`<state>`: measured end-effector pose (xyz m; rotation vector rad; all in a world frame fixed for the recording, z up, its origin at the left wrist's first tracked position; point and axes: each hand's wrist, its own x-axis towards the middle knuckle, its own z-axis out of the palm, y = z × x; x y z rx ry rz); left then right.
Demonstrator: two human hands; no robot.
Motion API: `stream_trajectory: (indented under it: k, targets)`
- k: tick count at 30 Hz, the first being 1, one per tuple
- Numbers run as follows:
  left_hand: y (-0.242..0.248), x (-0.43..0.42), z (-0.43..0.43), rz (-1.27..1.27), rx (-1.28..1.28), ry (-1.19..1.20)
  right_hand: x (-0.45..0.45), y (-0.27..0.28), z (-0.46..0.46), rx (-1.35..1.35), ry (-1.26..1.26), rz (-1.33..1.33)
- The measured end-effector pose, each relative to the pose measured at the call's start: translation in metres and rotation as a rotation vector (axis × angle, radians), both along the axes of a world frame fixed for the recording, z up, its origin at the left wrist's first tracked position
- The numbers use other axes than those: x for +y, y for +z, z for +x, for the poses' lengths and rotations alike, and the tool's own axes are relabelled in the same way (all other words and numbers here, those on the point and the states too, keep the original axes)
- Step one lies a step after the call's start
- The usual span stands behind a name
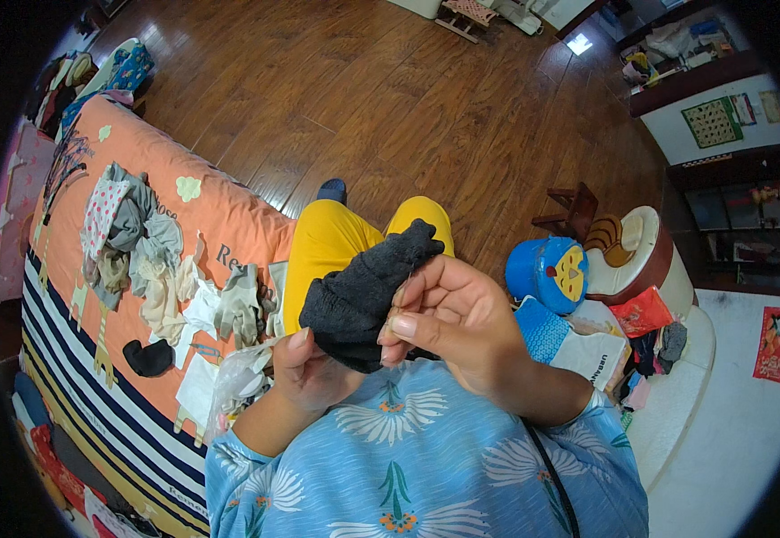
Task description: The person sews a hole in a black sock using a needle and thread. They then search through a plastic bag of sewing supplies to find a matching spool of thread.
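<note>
A dark charcoal fabric piece, apparently a sock (pixel 356 289), is stretched between my hands above my lap. My left hand (pixel 312 376) grips its lower left part, thumb on the near side and the fingers hidden behind the cloth. At the sock's right edge, my right hand (pixel 470 323) pinches with thumb and forefinger. Whether a needle or thread is in that pinch is too small to tell. A black sock (pixel 147 358) lies on the bed to my left, near small blue-handled snips (pixel 206 350) and a white sheet (pixel 197 389).
On the orange bedspread (pixel 248 222) lie grey work gloves (pixel 238 306), heaped clothes (pixel 131 215) and a clear plastic bag (pixel 242 380). To my right are a blue round stool (pixel 531 269), a red packet (pixel 640 312) and folded bags (pixel 585 353) on a cream sofa (pixel 682 390). A wooden stool (pixel 568 208) stands beyond.
</note>
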<state>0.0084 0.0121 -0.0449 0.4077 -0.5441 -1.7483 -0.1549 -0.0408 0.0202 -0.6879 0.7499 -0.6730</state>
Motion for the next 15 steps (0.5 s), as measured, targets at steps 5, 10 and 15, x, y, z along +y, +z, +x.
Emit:
stream_trajectory:
  k: [5,10,15]
  targets:
    - [-0.0004,-0.0008,-0.0027,-0.008,0.034,0.015,0.0047,-0.0044,0.003,0.009,-0.045,-0.067]
    - [-0.0003,0.0006,-0.0036,0.023,0.054,0.027,0.0068,-0.0047,0.0035,0.003,-0.072,-0.079]
    - [0.0064,-0.0001,-0.0054,0.095,0.022,0.043,0.0049,-0.0023,-0.0002,-0.014,-0.05,-0.03]
